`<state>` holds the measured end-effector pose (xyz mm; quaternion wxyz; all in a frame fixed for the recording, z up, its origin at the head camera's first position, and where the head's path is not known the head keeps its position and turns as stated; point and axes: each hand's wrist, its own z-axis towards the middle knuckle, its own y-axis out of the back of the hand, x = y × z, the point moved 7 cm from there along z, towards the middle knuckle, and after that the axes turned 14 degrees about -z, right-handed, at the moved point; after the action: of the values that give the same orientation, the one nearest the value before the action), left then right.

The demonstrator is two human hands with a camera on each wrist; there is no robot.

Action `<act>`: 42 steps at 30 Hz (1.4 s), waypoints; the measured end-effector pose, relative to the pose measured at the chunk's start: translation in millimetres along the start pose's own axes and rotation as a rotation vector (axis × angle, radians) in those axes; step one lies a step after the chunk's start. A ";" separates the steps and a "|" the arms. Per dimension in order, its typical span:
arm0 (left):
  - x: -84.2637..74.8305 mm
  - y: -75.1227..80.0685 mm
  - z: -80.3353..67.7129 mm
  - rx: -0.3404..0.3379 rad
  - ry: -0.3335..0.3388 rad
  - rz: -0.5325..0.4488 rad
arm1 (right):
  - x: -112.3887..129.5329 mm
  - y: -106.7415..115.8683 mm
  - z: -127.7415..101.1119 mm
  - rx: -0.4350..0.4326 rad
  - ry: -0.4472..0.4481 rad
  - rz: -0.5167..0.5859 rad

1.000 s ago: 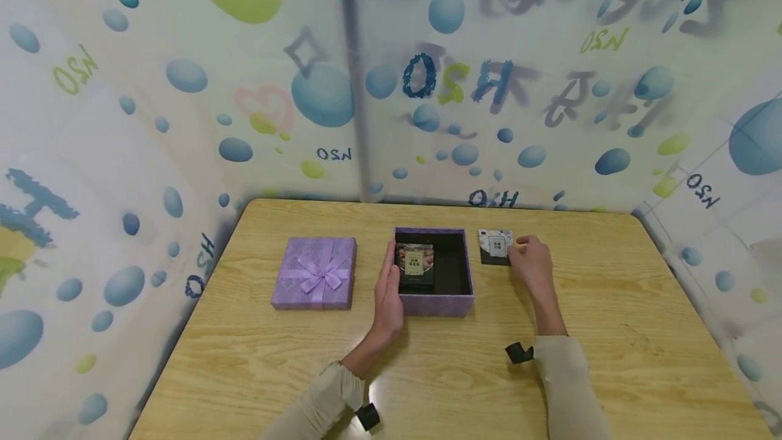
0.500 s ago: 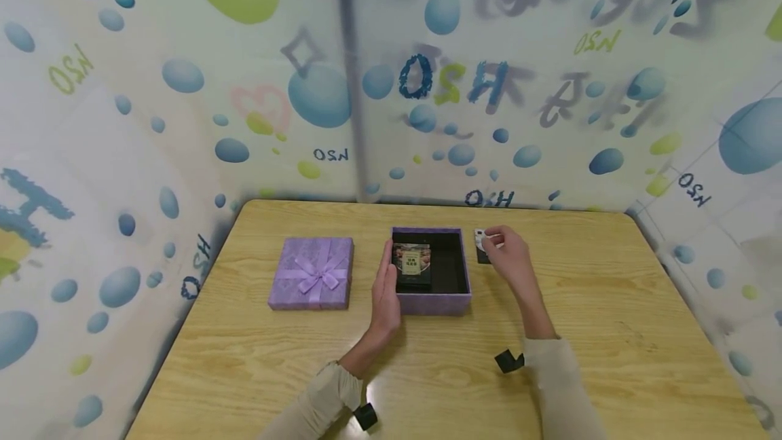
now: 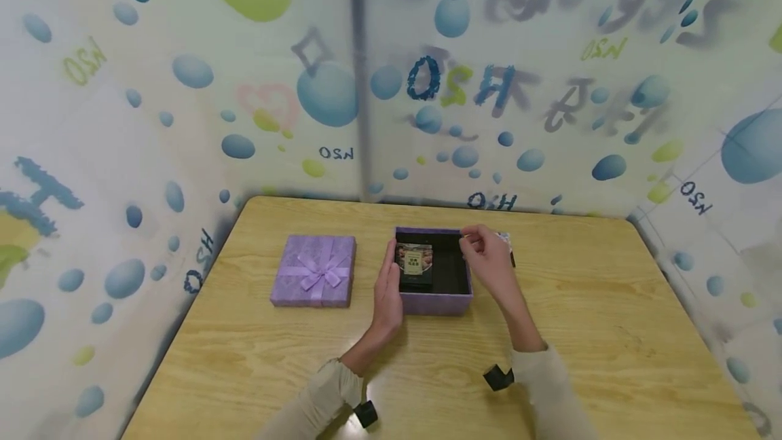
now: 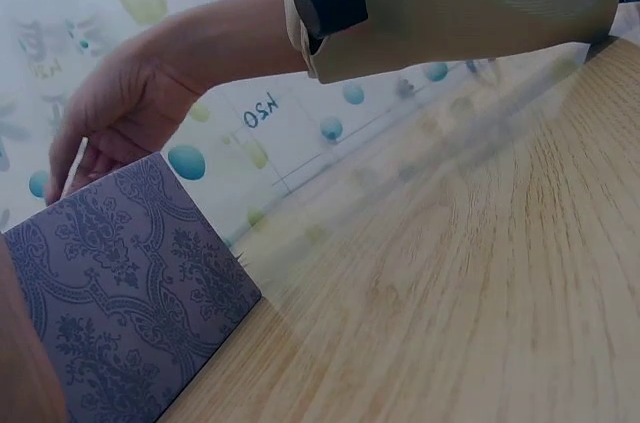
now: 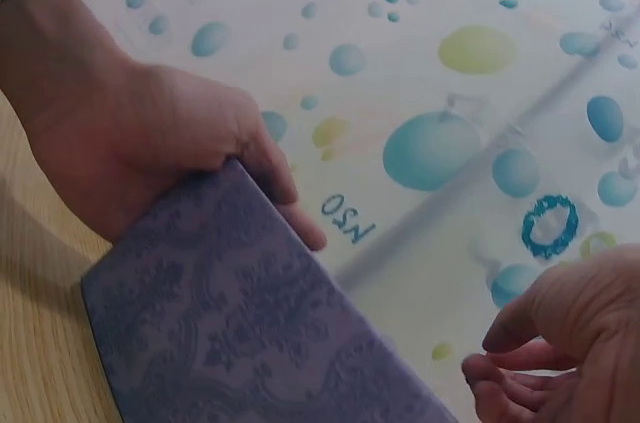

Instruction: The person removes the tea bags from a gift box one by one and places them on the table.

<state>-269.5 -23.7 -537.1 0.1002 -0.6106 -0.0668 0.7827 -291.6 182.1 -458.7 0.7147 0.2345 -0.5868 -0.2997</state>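
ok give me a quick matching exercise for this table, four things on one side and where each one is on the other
Things:
1. lid with bow
2. open purple box
3. left hand
4. right hand

Places:
A. against the box's left wall
B. above the box's right edge
C. middle of the table, holding a small packet
D. left of the box, lying apart from it

Pairs: 1-D, 2-C, 3-A, 4-B

The head camera looked forward and down from above at the whole worktop (image 3: 550,331). Both wrist cameras sat very low and close, facing the patterned side of the purple box (image 4: 120,283), probably from opposite sides. All three views shared this box and both hands.
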 end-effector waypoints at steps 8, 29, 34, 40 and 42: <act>-1.0 -0.5 0.4 -0.010 0.004 -0.011 | 19.8 -23.5 -4.3 0.163 0.031 0.030; 2.1 0.8 -1.1 0.017 -0.027 -0.021 | 27.8 -83.3 -1.7 0.430 0.026 -0.273; 2.0 0.6 -1.4 0.021 -0.030 -0.020 | 27.1 -86.1 -3.6 0.430 0.019 -0.290; 0.4 0.2 -1.9 0.024 -0.029 -0.028 | 29.8 -83.0 -3.2 0.360 0.053 -0.303; -0.2 0.4 -1.7 0.022 -0.032 -0.027 | 31.2 -81.1 -2.6 0.327 0.063 -0.304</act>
<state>-267.8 -24.2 -537.4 0.1166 -0.5958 -0.0680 0.7917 -297.4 102.5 -493.1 0.6318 0.4425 -0.5627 -0.2973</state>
